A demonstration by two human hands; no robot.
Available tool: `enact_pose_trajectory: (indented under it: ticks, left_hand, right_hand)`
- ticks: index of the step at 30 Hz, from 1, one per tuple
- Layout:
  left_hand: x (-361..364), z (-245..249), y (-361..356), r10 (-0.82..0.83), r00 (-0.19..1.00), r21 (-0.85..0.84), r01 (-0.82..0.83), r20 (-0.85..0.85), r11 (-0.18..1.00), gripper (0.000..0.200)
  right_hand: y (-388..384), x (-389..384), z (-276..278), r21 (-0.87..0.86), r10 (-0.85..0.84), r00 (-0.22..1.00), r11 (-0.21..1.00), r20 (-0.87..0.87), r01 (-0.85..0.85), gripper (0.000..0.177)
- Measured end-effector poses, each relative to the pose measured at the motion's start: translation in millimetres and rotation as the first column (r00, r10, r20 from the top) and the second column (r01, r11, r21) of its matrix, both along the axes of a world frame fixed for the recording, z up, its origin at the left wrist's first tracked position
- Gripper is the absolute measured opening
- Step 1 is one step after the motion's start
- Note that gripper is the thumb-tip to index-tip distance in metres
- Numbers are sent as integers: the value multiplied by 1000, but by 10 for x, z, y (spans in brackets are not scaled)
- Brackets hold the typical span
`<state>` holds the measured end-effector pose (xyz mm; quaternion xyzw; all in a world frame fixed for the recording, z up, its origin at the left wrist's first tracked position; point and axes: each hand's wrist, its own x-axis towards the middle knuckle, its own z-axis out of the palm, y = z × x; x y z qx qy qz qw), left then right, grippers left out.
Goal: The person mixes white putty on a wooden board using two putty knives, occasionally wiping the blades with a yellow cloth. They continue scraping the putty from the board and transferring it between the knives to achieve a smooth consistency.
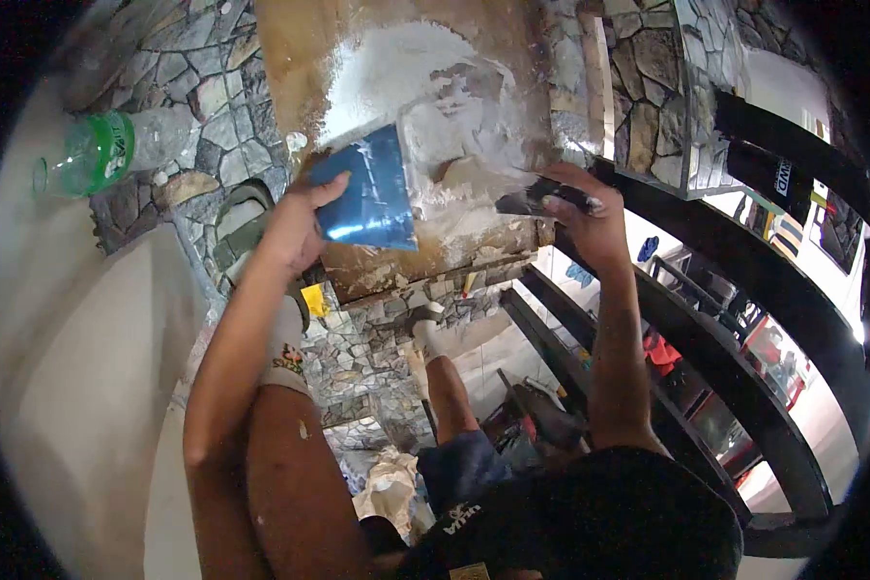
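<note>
My left hand (303, 220) grips a glossy blue flat plate (369, 198) by its left edge, with the thumb on top. Whitish smears mark the plate. In my right hand (594, 220) is a dark putty knife (524, 199), with white paste on it and on my fingers. Both tools are over a brown wooden board (300, 48). A mound of white powder (391, 68) and wet greyish paste (454, 126) cover much of the board, and the knife is at the paste's lower right edge.
A clear bottle with a green label (106, 155) lies on the stone-patterned surface at left. Black slatted railings (686, 338) run down the right, with gaps showing a lower room. My feet stand on stone-patterned steps (348, 348). A yellow scrap (314, 300) lies near the board's corner.
</note>
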<state>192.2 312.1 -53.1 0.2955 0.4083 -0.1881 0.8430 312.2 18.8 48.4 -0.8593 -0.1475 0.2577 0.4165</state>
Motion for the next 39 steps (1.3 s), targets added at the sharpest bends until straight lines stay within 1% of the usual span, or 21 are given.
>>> enact_pose_trajectory:
  ticks: [4, 5, 6, 8, 10, 11, 14, 15, 18, 20, 23, 24, 25, 26, 27, 28, 29, 31, 33, 36, 39]
  left_hand:
    - [161, 111, -141, -35, 997, -45, 38, 74, 998, 35]
    - [192, 160, -222, -18, 997, -58, 22, 81, 998, 34]
    - [231, 203, -274, -1, 996, -68, 7, 86, 998, 33]
    - [252, 81, -387, -1, 998, -192, 11, 55, 981, 33]
    - [270, 110, -512, 8, 999, -260, 3, 42, 965, 34]
    - [266, 120, -545, 17, 1000, -233, -13, 13, 972, 35]
    - [291, 360, -573, 94, 980, -295, -40, 174, 955, 33]
    - [274, 380, -588, 97, 981, -287, -45, 169, 957, 33]
    - [222, 457, -600, 119, 980, -258, -74, 162, 963, 34]
    - [227, 547, -575, 150, 974, -228, -109, 171, 968, 33]
    - [216, 400, -455, 210, 953, -299, -139, 218, 944, 32]
    - [247, 457, -406, 226, 951, -207, -183, 210, 961, 33]
    - [267, 434, -330, 210, 950, -199, -164, 233, 966, 32]
    - [272, 392, -265, 195, 948, -196, -147, 253, 970, 32]
    - [276, 398, -249, 197, 943, -158, -159, 267, 975, 32]
    - [273, 386, -238, 197, 939, -120, -170, 281, 978, 32]
    - [233, 310, -211, 170, 941, -169, -125, 291, 978, 32]
    - [173, 242, -234, 124, 962, -164, -85, 243, 983, 28]
    - [104, 189, -246, 70, 975, -106, -48, 210, 993, 30]
    - [76, 111, -247, -3, 979, -38, 11, 206, 999, 33]
    - [87, 76, -252, -7, 976, 1, 7, 217, 1000, 34]
  right_hand:
    - [15, -159, -43, 22, -242, 970, 970, 4, 242, 22]
    - [28, -212, -69, -30, -242, 962, 968, 129, 247, 21]
    - [192, -278, 9, 115, -263, 939, 963, 224, 243, 24]
    - [270, -389, -50, 205, -207, 923, 968, 325, 145, 33]
    - [326, -435, -9, 239, -30, 949, 970, 314, -49, 40]
    - [336, -445, 16, 252, 61, 949, 957, 309, -143, 43]
    - [311, -450, 100, 143, 221, 929, 952, 296, -272, 51]
    - [316, -458, 117, 123, 251, 905, 943, 344, -308, 55]
    - [220, -467, 33, 77, 274, 885, 943, 376, -325, 58]
    - [136, -427, -154, 72, 216, 870, 959, 444, -275, 56]
    - [18, -291, -350, 2, 139, 866, 987, 481, -160, 49]
    - [-33, -277, -388, -40, 116, 870, 993, 479, -111, 46]
    - [-70, -302, -413, 13, -74, 950, 997, 302, 73, 41]
    - [-121, -336, -434, 24, -266, 957, 964, 112, 265, 37]
    - [-149, -315, -388, 174, -284, 944, 934, -169, 312, 38]
    - [-206, -323, -434, 302, -377, 826, 800, -420, 518, 44]
    - [-313, -375, -494, 207, -365, 875, 874, -319, 440, 46]
    - [-393, -443, -569, 190, -395, 820, 843, -415, 502, 48]
    - [-327, -483, -661, 260, -371, 539, 585, -756, 768, 46]
    - [-229, -589, -567, 332, -250, 527, 545, -812, 770, 42]
    - [-177, -643, -538, 259, -188, 385, 475, -904, 841, 40]
